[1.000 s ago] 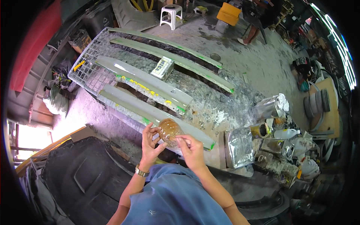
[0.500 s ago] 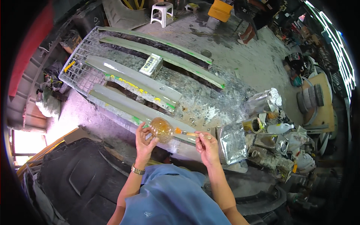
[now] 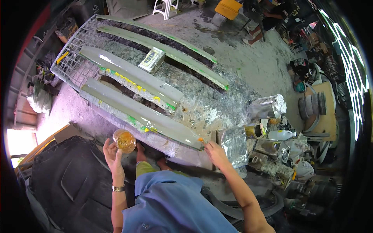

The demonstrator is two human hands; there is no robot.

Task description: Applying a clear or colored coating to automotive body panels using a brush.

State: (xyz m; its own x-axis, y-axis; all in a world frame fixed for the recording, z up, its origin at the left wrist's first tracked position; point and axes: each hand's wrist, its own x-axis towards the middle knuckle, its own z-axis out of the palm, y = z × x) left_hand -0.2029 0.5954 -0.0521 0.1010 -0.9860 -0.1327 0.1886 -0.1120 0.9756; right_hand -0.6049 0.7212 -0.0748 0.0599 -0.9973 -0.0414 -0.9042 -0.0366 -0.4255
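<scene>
My left hand is closed round a clear cup with amber liquid, out beside the bench's front edge. My right hand grips a small brush, its bristles orange, at the right end of the nearest long grey-green panel; whether the bristles touch it I cannot tell. Three more long panels lie roughly parallel behind it on the stained bench, some with yellow and green along their edges. A rectangular tin stands among them. A foil-covered slab is beside my right hand.
Metal cans and a white jug crowd the bench's right end. A black panel lies low at left. A white stool stands behind the bench. Another person's legs show at back right. A board with wheels is at right.
My left hand has moved left with the cup, away from the panel. My right hand has moved apart from it, rightward, with the brush now at the panel's end. The view has shifted slightly.
</scene>
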